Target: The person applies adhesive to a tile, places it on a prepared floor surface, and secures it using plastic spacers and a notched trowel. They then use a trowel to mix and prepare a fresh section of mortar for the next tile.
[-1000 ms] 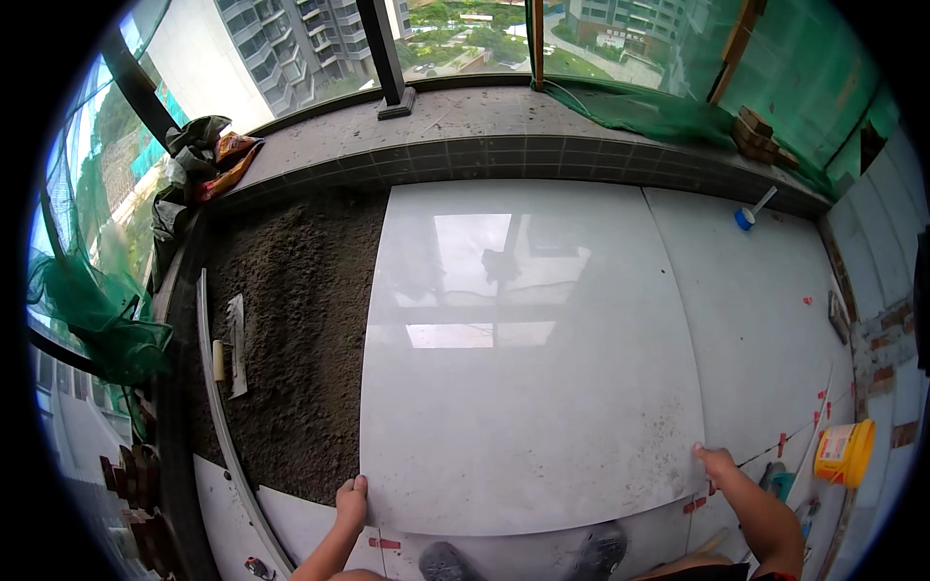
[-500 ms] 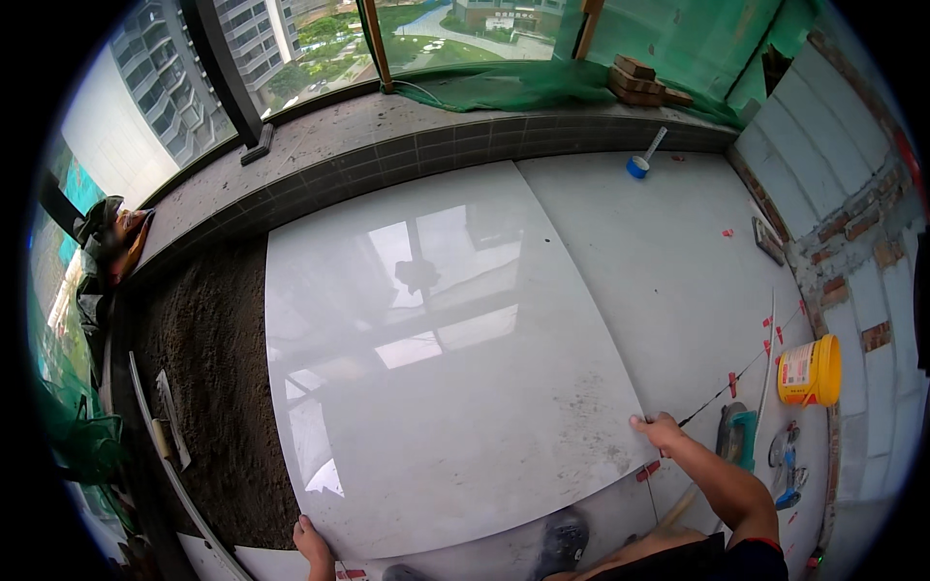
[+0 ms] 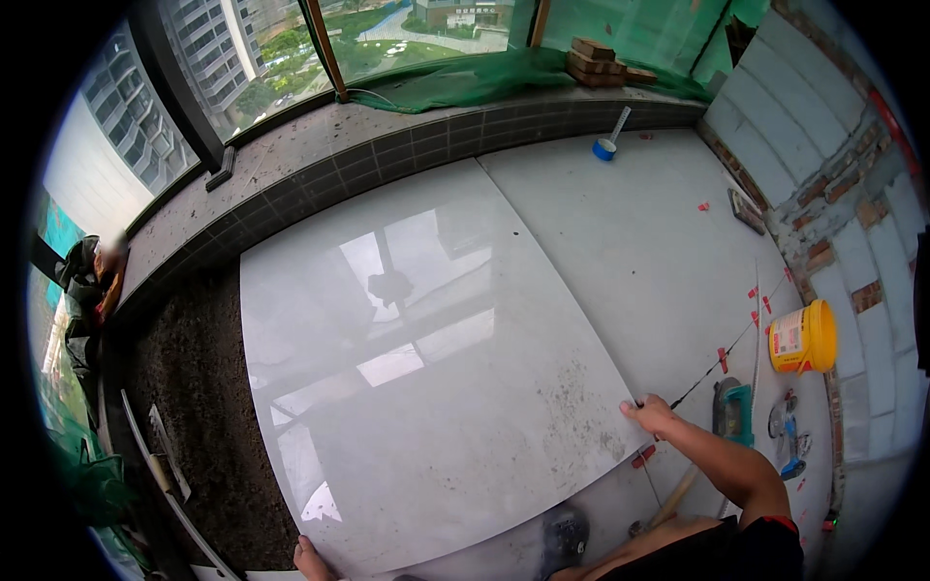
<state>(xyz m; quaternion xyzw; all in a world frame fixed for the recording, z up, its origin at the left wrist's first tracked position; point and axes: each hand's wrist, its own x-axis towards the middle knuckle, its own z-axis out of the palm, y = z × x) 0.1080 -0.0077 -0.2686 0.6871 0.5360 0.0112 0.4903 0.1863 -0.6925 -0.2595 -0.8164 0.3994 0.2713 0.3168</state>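
Observation:
A large glossy pale grey floor tile [image 3: 455, 387] lies in front of me, its far edge by the low dark-tiled ledge. My right hand [image 3: 651, 416] grips its near right corner, thumb on top and fingers curled under the edge. At the near left corner, my left hand [image 3: 310, 560] holds the edge, partly cut off by the picture's rim. Along its right side the tile meets the pale tiled floor [image 3: 668, 232]. Dark loose mortar [image 3: 194, 358] shows on its left. Whether the tile rests fully on the bed underneath is hidden.
A yellow bucket [image 3: 817, 337], a teal power tool [image 3: 733, 412] and a blue-handled suction cup [image 3: 790, 438] stand on the right. A trowel [image 3: 170, 455] lies on the mortar at left. Blue tape [image 3: 604, 149] sits far off; bricks [image 3: 596, 63] are stacked on the ledge [image 3: 387, 165].
The whole view has turned slightly, so the scene sits further left in the picture. Both hands keep hold of the same two tile corners; any tile movement is slight.

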